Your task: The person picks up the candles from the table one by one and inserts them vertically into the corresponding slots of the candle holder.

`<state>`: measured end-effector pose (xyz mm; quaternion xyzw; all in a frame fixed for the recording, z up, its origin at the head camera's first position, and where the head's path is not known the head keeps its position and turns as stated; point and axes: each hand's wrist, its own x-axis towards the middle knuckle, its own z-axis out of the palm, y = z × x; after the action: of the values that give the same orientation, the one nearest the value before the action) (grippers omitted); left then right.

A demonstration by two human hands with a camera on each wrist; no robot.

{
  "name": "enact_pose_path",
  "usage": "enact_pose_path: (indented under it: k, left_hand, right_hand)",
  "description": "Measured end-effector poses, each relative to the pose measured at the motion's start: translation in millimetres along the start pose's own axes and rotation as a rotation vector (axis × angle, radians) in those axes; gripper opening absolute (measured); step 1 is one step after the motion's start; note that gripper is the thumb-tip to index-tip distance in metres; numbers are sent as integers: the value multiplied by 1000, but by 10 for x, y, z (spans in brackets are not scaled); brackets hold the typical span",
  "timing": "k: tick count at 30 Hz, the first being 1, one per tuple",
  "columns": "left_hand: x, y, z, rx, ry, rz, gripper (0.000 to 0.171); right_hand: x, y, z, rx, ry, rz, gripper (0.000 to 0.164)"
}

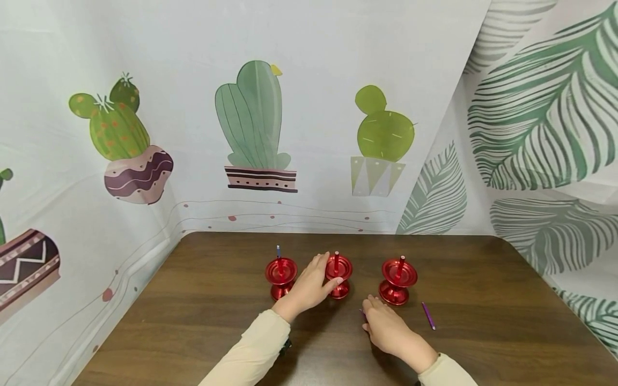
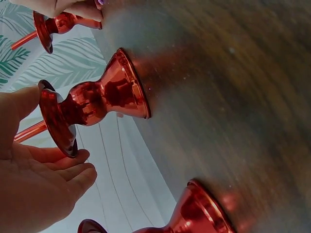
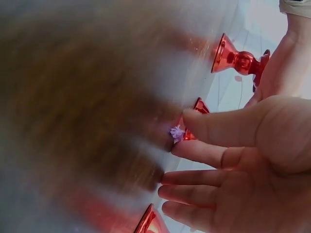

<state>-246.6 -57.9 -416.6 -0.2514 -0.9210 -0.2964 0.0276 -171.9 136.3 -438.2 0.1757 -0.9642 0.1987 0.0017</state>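
Three shiny red candle holders stand on the table, each with a dish on top and an upright red tube. My left hand (image 1: 309, 284) grips the dish rim of the middle candle holder (image 2: 92, 103) between thumb and fingers. In the left candle holder (image 1: 281, 272), a thin blue stick (image 1: 278, 250) rises from the tube. My right hand (image 1: 388, 328) is low at the tabletop, pinching a thin purple stick (image 3: 177, 133) with a frilled end between thumb and index finger; the fingers hide most of it. Just beyond that hand stands the right candle holder (image 1: 398, 276).
Another purple stick (image 1: 428, 316) lies on the brown wooden table (image 1: 483, 300), right of my right hand. Behind the table hangs a white cloth (image 1: 318, 107) printed with cacti and leaves.
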Motion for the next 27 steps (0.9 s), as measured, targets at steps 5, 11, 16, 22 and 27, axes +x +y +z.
enact_pose_path:
  k: [5,11,16,22,27]
  left_hand:
    - [-4,-17,4,-4,-2,-2,71]
    - [-8,-20,2,-1,4,7,71]
    - [1,-19,7,-17,6,15,71]
    - [18,-28,3,-37,2,12,71]
    - [25,-34,3,-40,6,22,70]
  right_hand:
    - [14,-10,24,-51,49,-35,21]
    - [19,-20,37,-103,66,-51,27]
    - [35,-17,-10,-62,98,-42,33]
    - [107,-40,-122,39,244,-51,30]
    - [215,-85,-243,153,294,-20,20]
